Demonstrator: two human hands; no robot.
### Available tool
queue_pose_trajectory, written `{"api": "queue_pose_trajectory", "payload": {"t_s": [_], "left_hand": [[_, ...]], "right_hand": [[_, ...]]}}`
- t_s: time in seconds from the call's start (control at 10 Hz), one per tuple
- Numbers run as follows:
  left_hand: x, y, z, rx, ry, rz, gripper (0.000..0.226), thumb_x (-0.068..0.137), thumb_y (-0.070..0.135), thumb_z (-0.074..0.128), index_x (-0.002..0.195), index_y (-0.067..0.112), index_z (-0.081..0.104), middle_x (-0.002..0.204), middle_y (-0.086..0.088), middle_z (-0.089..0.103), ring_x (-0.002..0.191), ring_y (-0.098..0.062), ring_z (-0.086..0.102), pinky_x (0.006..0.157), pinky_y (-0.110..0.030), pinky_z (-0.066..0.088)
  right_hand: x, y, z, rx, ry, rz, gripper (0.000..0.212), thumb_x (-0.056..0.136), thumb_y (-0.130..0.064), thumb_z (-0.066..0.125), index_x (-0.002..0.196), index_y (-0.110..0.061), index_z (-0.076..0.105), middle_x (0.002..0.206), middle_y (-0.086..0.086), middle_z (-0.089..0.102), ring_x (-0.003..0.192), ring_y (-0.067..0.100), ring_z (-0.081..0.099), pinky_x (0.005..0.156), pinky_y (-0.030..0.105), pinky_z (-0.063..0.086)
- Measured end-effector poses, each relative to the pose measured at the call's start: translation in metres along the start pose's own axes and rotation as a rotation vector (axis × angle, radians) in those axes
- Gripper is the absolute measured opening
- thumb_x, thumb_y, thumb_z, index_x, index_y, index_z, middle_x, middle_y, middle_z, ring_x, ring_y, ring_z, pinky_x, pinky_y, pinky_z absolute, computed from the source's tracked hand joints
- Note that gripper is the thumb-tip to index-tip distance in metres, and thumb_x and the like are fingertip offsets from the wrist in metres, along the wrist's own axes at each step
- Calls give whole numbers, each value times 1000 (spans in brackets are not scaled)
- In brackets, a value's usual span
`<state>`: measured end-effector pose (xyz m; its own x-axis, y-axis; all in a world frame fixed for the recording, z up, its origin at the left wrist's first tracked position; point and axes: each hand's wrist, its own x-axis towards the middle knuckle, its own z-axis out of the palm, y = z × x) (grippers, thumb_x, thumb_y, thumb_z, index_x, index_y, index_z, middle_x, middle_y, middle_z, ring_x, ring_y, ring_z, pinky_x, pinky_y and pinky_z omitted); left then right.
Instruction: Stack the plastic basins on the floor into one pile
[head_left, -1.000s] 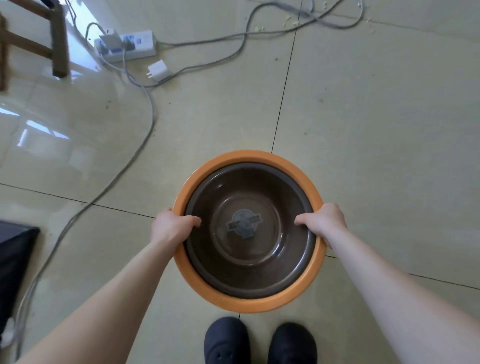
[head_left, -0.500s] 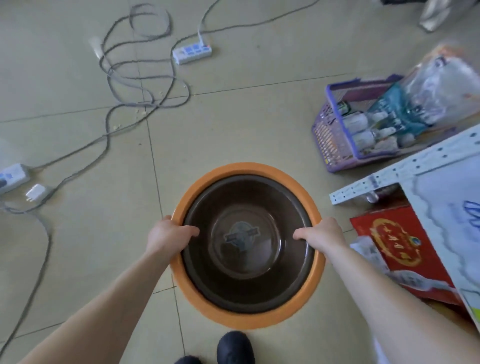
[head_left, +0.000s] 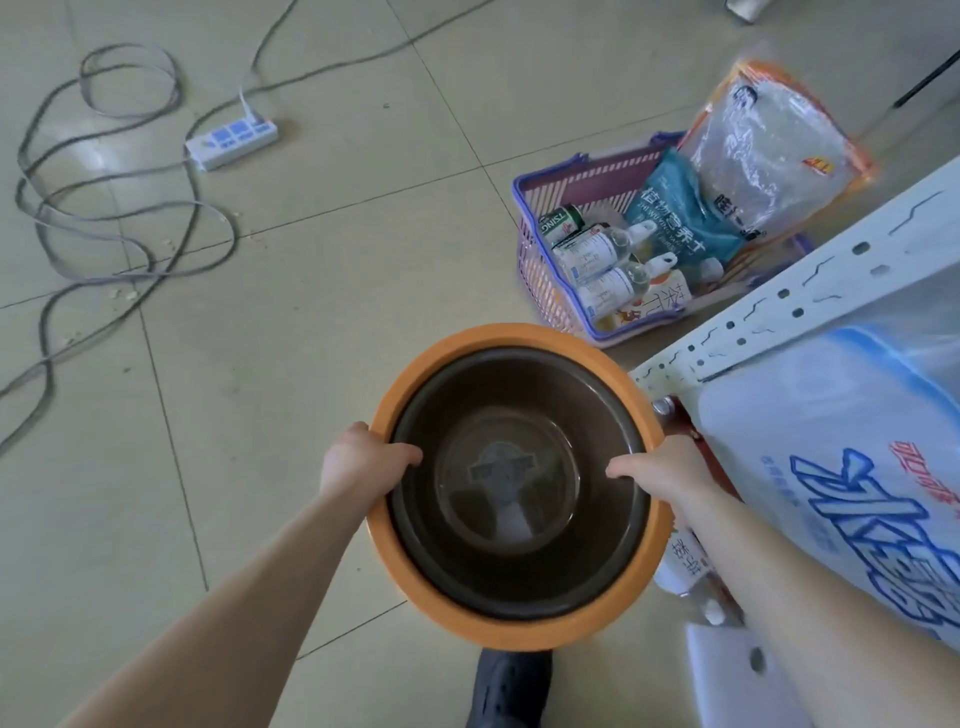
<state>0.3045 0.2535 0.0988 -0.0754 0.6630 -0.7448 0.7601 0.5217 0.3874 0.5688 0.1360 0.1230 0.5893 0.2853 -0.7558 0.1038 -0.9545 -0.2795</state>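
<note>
A dark brown basin (head_left: 519, 571) sits nested inside a larger orange basin (head_left: 483, 621), low in the middle of the view. I hold the pair off the floor by their rims. My left hand (head_left: 358, 465) grips the left rim, thumb inside the brown basin. My right hand (head_left: 670, 470) grips the right rim the same way. A label shows through the brown basin's bottom.
A purple basket (head_left: 540, 283) with bottles and bags stands on the tiled floor at the upper right. A white perforated shelf (head_left: 779, 296) with plastic-wrapped packs crowds the right side. A power strip (head_left: 231, 137) and looping cables (head_left: 104, 244) lie at the upper left. My shoe (head_left: 511, 688) is below the basins.
The view has swung to the right with the basins in both hands: the shelf and basket have come closer, the cables have slid left. My grip is the same.
</note>
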Motion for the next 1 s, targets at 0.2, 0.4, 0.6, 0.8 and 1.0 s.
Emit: {"api": "queue_pose_trajectory", "payload": {"t_s": [0.2,0.4,0.6,0.8,1.0], "left_hand": [[62,14,47,63,11,0,40,69,33,71,98,15,51,80,-4,58,65,-18,56,44,-26,40],[143,4,103,88,-7,-17,38,69,32,70,97,15,51,78,-3,57,63,-16,56,43,-26,38],[203,-12,148,104,10,15,39,68,35,71,94,15,50,78,-3,56,64,-17,54,44,-27,39],[219,-11,146,151,46,87,37,67,37,72,90,16,50,76,-2,55,60,-15,53,42,-24,36],[187,-7,128,251,14,69,50,69,43,71,103,13,52,87,-5,59,68,-19,53,46,-27,36]], "right_hand": [[79,4,16,33,-15,21,51,69,-19,77,111,-2,53,105,14,61,96,31,58,81,39,50],[166,24,60,68,31,42,46,61,-15,80,100,0,59,96,13,64,87,30,60,78,36,50],[233,41,97,81,72,31,43,60,-18,80,95,-5,59,93,11,62,86,28,58,73,32,45],[246,42,103,91,88,21,38,63,-19,79,89,-9,54,89,7,59,85,25,54,70,32,42],[216,34,92,93,84,29,58,67,-25,80,113,-1,53,101,11,58,94,28,55,74,32,42]]}}
